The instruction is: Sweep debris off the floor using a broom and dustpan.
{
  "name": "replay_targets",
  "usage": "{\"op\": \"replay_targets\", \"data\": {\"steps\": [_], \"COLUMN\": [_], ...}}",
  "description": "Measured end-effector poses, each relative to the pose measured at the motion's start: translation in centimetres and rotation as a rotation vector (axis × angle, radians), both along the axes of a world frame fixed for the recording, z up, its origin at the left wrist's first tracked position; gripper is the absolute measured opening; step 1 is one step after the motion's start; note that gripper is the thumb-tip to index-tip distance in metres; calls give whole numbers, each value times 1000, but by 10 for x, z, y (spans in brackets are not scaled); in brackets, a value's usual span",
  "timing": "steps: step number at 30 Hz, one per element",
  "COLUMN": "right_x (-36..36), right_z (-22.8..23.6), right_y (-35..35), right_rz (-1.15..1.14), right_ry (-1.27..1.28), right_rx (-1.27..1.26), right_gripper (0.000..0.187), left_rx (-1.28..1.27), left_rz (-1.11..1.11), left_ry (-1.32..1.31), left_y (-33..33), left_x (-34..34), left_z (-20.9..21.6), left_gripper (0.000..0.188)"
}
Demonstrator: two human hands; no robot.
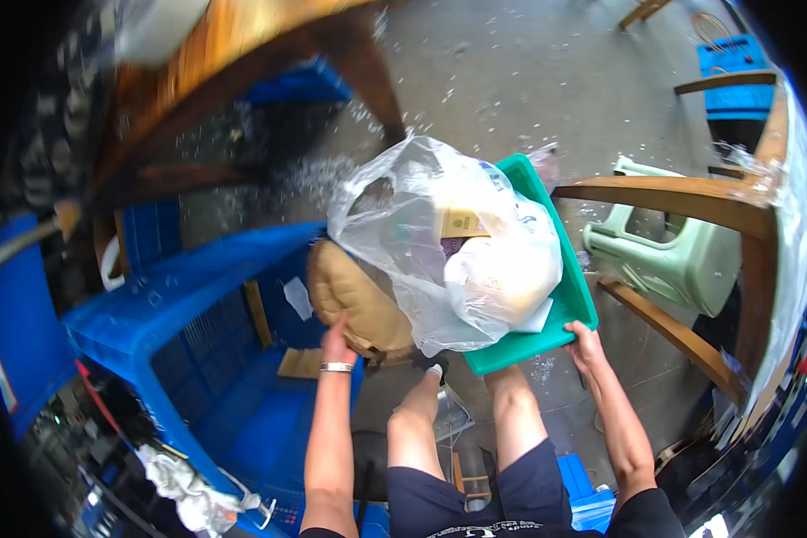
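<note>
My right hand (585,348) is closed on the near right corner of a green plastic tray (576,269). My left hand (336,345) is closed at the near edge of a tan, padded, quilted piece (345,291), cushion-like or a soft bag; its exact kind I cannot tell. A large clear plastic bag (377,211) lies over the tray and reaches to the tan piece. On the tray sit a white plastic bag (502,278) with pale contents and a yellowish packet (462,222). Whether the tan piece also rests on the tray is hidden.
A large blue crate (117,314) stands at the left, with cardboard scraps inside. At the right are a pale green stool (663,255) and wooden table legs (672,190). A wooden table (242,45) fills the upper left. White bits litter the grey floor (493,72).
</note>
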State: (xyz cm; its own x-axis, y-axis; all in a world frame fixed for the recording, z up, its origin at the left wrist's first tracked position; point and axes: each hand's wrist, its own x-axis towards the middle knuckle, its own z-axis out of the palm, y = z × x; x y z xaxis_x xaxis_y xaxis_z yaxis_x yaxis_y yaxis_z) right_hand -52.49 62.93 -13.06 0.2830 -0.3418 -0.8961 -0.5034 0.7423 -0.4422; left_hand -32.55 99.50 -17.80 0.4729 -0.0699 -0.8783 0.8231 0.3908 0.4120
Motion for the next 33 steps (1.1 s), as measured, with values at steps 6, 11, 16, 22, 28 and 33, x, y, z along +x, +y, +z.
{"op": "replay_targets", "data": {"steps": [6,11,16,22,28,33], "right_x": [-34,-12,15,36,38,40], "right_z": [64,81,65,62,59,64], "right_y": [-9,-17,-27,-58,-78,-77], "right_rz": [-379,-472,-567,-490,-431,-373], "right_ry": [-73,-76,-29,11,49,4], "right_rx": [39,39,-8,17,31,12], "right_gripper": [26,21,26,28,23,22], "left_rx": [129,268,667,608,-328,-338], "left_rz": [-423,-593,56,382,-167,-448], "left_ry": [-180,-515,-584,-362,-364,-399], "left_y": [-162,-289,-398,-386,-354,-295], "left_x": [53,165,300,376,195,138], "left_z": [43,34,65,47,17,93], "left_gripper": [31,32,32,70,46,71]}}
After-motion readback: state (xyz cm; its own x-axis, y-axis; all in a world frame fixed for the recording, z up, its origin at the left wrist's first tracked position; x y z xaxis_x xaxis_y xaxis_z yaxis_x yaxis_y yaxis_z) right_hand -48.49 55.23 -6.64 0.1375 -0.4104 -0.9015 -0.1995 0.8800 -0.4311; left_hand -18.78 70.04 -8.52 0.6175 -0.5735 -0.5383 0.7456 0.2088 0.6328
